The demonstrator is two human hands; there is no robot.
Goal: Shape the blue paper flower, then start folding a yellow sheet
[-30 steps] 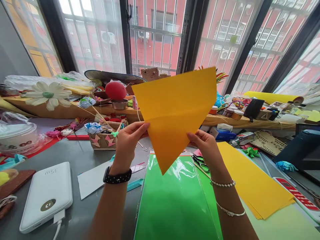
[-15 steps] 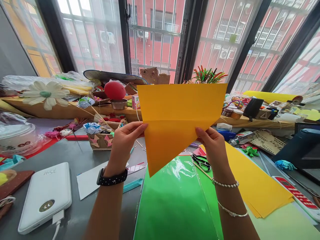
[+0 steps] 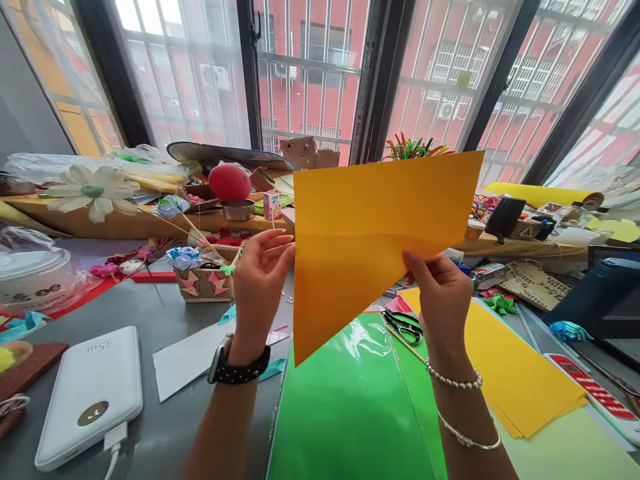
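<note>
A yellow-orange sheet of paper is held up in front of me, creased across its middle and slanting to a point at the lower left. My right hand pinches its lower right edge, thumb on the near face and the other fingers partly hidden behind. At the left edge is my left hand, its fingers spread and the thumb tip close to the paper; whether it touches is hard to see. Below the sheet lies a green plastic-covered board, with black scissors near its upper right.
More yellow sheets are stacked at the right beside a red and white device. On the left sit a white power bank, a white paper piece and a small decorated box. Craft items crowd the window ledge.
The sheet has shifted right and tilted, its right side rising. My left fingers have come off its left edge and spread, while my right hand has moved slightly right, still pinching it.
</note>
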